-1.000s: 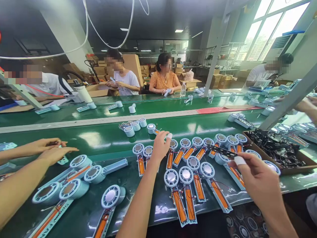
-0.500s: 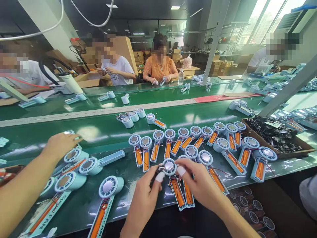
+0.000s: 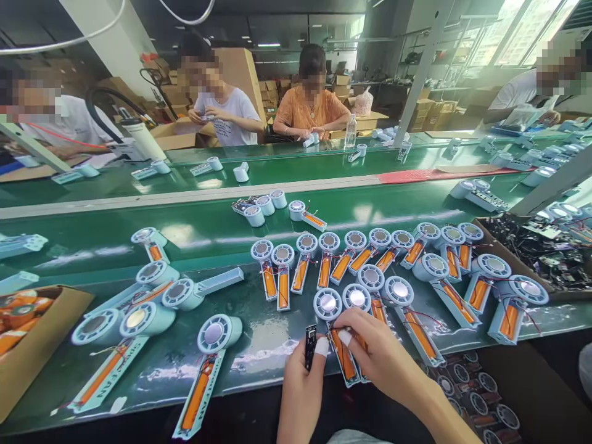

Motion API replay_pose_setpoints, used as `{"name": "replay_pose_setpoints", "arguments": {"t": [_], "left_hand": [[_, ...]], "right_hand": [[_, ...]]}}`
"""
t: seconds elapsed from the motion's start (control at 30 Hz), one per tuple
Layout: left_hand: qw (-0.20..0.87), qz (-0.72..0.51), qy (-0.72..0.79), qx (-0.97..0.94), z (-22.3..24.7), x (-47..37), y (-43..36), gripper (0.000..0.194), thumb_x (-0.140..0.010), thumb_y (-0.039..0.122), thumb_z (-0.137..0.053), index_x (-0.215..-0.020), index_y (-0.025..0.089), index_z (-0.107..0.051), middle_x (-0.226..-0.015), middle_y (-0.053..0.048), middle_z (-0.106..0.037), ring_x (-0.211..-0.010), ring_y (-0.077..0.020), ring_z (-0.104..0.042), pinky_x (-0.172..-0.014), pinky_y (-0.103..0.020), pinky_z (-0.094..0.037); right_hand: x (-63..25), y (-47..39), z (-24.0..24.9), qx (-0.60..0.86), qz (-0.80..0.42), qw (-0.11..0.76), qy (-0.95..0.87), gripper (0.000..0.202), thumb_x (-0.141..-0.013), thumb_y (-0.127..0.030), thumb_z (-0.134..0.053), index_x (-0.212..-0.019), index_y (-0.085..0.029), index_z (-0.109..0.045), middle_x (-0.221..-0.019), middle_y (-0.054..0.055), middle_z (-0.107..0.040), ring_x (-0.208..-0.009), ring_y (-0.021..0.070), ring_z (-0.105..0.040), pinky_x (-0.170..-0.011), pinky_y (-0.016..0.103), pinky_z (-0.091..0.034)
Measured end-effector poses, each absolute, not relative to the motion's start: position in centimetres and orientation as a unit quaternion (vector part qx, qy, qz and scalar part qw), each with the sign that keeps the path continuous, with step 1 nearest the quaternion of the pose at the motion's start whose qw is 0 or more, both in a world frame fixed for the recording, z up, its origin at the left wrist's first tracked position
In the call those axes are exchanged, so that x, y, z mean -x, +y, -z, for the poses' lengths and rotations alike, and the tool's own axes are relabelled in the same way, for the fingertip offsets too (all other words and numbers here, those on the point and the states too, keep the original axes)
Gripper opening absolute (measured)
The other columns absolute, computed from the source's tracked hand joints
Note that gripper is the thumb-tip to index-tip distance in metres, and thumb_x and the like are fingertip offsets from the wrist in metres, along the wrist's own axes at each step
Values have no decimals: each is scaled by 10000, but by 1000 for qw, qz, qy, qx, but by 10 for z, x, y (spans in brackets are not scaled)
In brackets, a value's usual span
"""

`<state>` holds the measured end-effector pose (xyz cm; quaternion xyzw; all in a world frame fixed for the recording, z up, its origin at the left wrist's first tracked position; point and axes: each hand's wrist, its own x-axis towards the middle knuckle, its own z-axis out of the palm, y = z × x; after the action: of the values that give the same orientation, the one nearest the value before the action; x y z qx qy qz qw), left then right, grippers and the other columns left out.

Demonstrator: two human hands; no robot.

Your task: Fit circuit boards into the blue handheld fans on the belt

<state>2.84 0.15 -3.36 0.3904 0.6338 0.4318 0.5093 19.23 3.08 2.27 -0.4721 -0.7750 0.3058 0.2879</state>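
Between the thumb and fingers of my left hand (image 3: 303,376) is a small black circuit board (image 3: 310,346), held upright. My right hand (image 3: 370,345) is closed in a pinch over the top of a handheld fan's handle, beside its wires; what the fingertips grip is hidden. That handheld fan (image 3: 328,303) lies on the bench with its round head away from me and an orange battery (image 3: 342,356) in its open handle. Another handheld fan (image 3: 357,298) lies against it, partly behind my right hand. White covers sit on my thumbs.
Several open fans (image 3: 330,243) lie in rows ahead, more (image 3: 215,333) at left. A box of black boards (image 3: 541,250) stands right, a carton of orange batteries (image 3: 50,345) left. Behind runs a green conveyor (image 3: 203,216); co-workers (image 3: 312,111) sit across it.
The co-worker's arm at the left has withdrawn, leaving a fan by the belt in view. My left hand has dropped slightly with the board, and my right hand has moved onto the fan's wires.
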Motion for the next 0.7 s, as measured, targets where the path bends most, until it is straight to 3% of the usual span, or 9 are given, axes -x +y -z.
{"name": "replay_pose_setpoints", "arguments": {"t": [0.1,0.23,0.4,0.57,0.7], "left_hand": [[530,-422,623,-391,35,-28,9,501,-756,677,-668,-733,177,-656,-474,93,-341,-460,-104,-310,-445,-222,-311],[528,-420,630,-385,32,-26,11,483,-763,652,-668,-786,169,-664,-520,81,-386,-484,-107,-318,-469,-230,-315],[481,-422,667,-383,24,-23,8,400,-770,560,-652,-856,171,-697,-625,27,-545,-569,-149,-455,-594,-272,-418],[464,-413,673,-403,5,-23,10,317,-695,453,-623,-827,175,-703,-756,-43,-684,-732,-243,-598,-720,-335,-484],[467,-426,663,-401,-1,-24,12,327,-692,445,-610,-850,177,-712,-796,-51,-690,-829,-276,-633,-790,-356,-495]], "right_hand": [[-188,24,-24,450,-261,234,-822,433,-886,-17,-510,-1254,-241,-551,-1218,98,-595,-1063,249,-616,-900,402,-546],[-186,28,-11,447,-221,260,-827,321,-930,-14,-424,-1109,-205,-609,-1077,93,-655,-964,237,-654,-831,378,-570],[-194,36,-2,485,-258,355,-757,242,-968,-68,-437,-1049,-219,-607,-1000,56,-688,-893,184,-672,-803,300,-568],[-185,27,-16,426,-211,301,-827,442,-889,-3,-428,-1231,-231,-591,-1292,95,-632,-1140,252,-612,-956,417,-535],[-174,25,-16,405,-237,282,-837,489,-894,6,-429,-1294,-233,-577,-1219,74,-674,-1042,237,-633,-901,401,-559]]}}
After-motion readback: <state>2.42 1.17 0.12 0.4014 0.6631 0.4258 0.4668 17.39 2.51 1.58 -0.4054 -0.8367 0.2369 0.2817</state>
